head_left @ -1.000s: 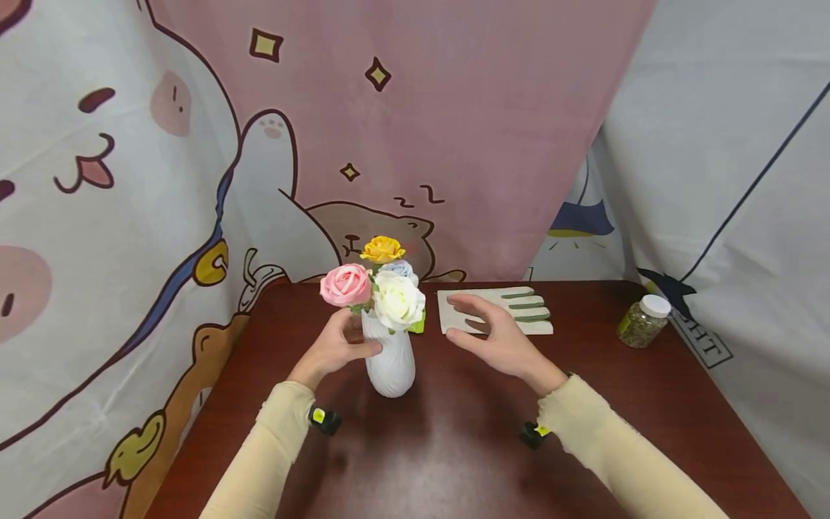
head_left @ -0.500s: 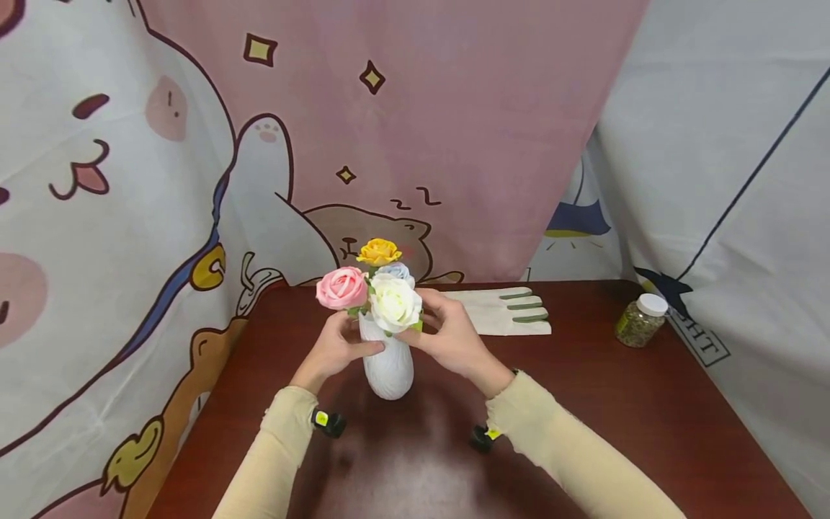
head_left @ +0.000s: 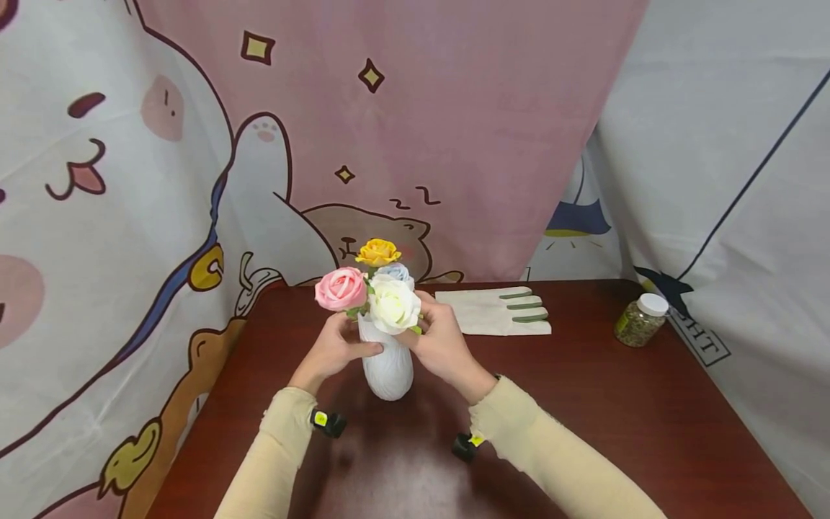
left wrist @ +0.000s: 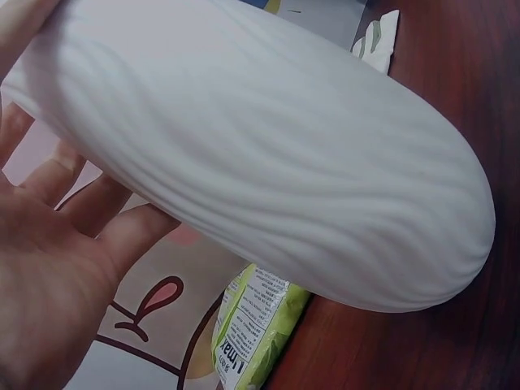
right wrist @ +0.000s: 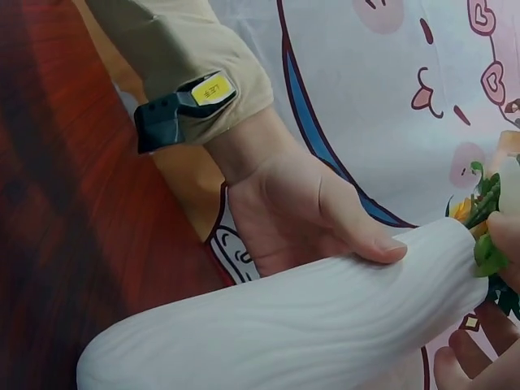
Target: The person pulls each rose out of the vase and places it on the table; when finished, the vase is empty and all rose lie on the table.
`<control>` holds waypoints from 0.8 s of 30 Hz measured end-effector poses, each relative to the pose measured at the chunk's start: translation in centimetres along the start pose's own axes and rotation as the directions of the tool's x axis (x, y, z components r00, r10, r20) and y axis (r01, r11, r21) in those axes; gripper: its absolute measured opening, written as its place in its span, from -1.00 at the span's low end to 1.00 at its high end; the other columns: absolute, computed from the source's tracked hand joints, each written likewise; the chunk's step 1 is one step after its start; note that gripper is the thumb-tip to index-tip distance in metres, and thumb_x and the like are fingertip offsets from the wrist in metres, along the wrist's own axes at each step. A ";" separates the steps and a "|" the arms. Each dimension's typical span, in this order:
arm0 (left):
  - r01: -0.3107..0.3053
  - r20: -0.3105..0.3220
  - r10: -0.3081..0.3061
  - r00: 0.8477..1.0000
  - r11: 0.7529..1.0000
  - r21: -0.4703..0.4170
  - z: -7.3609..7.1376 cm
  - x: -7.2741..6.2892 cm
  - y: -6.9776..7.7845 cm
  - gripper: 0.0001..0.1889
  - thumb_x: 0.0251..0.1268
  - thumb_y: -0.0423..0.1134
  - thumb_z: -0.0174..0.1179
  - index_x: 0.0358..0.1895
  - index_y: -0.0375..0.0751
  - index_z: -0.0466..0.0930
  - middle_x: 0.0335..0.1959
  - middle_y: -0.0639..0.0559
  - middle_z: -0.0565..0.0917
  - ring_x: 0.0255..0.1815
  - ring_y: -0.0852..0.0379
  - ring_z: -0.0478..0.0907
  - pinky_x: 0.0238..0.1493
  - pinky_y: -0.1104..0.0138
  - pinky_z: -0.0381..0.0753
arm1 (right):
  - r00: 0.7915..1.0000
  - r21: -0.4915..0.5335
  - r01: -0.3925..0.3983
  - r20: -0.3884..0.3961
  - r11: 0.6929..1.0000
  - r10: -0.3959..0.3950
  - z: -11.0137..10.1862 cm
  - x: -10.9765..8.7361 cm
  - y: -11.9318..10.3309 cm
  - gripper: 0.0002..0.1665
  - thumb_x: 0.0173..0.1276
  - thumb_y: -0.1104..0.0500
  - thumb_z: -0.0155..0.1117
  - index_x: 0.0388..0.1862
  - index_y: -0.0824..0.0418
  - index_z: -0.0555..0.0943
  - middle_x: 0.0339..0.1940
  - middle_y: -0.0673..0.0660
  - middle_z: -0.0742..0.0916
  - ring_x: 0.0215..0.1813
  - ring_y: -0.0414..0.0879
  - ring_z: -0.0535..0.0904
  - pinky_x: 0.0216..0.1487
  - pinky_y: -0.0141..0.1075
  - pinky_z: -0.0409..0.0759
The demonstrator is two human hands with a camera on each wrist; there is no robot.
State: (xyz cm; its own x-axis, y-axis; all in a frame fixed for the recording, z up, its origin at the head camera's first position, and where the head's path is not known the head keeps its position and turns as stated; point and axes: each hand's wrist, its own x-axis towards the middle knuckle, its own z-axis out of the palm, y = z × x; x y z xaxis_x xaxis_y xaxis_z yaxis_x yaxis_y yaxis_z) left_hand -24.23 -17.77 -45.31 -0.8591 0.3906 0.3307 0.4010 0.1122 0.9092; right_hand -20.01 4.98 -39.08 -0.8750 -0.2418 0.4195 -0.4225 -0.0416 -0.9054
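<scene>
A white ribbed vase stands in front of me with several artificial roses in its mouth. My left hand grips the vase near the top, thumb on the front, and fingers behind it in the left wrist view. My right hand pinches the white rose low down at the vase's rim. In the right wrist view its thumb overlaps green leaves there. Beside the white rose are a pink rose, a yellow rose and a pale blue rose.
A white glove with green-edged fingers lies behind my right hand. A green printed packet is behind the vase. On the right of the dark red table stands a white-capped jar. Printed cloth hangs behind.
My right hand has moved left from above the glove to the white rose, its fingers closing in at the vase's rim. The left hand keeps its grip on the vase.
</scene>
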 end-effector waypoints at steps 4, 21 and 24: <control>-0.006 -0.003 0.006 1.000 1.000 0.008 0.1 0.0 0.0 -0.25 0.09 -0.48 0.53 0.42 -0.27 0.48 0.21 -0.19 0.66 0.06 0.10 0.67 0.09 0.19 0.70 | 1.000 0.016 -0.001 -0.008 1.000 0.001 0.1 0.0 -0.2 -0.47 0.36 0.42 0.43 0.32 0.36 0.64 0.32 0.24 0.66 0.41 0.05 0.53 0.39 -0.03 0.55; 0.024 -0.015 -0.023 1.000 0.998 0.057 0.0 0.1 -0.1 -0.25 0.09 -0.39 0.55 0.42 -0.16 0.50 0.25 -0.11 0.67 0.16 -0.05 0.64 0.19 0.00 0.63 | 0.997 0.036 -0.004 -0.072 0.999 0.007 0.1 0.0 -1.8 -0.47 0.42 0.42 0.37 0.36 0.35 0.59 0.28 0.26 0.70 0.28 0.06 0.64 0.18 -0.22 0.68; 0.031 -0.015 -0.031 0.999 0.998 0.050 0.0 0.1 -0.1 -0.27 0.09 -0.40 0.54 0.40 -0.20 0.51 0.23 -0.15 0.68 0.15 -0.05 0.65 0.19 0.02 0.64 | 0.997 0.037 -0.018 -0.075 0.999 0.020 0.1 0.1 -2.1 -0.50 0.46 0.38 0.35 0.36 0.34 0.58 0.27 0.26 0.70 0.27 0.06 0.65 0.13 -0.23 0.70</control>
State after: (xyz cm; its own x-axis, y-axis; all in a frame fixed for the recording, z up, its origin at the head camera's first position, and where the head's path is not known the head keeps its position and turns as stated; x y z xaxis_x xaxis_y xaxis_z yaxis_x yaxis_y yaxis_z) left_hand -24.30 -17.70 -45.36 -0.8755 0.3736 0.3064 0.3892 0.1695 0.9054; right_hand -19.18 4.98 -37.20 -0.8988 -0.1689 0.4046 -0.3979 -0.0735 -0.9145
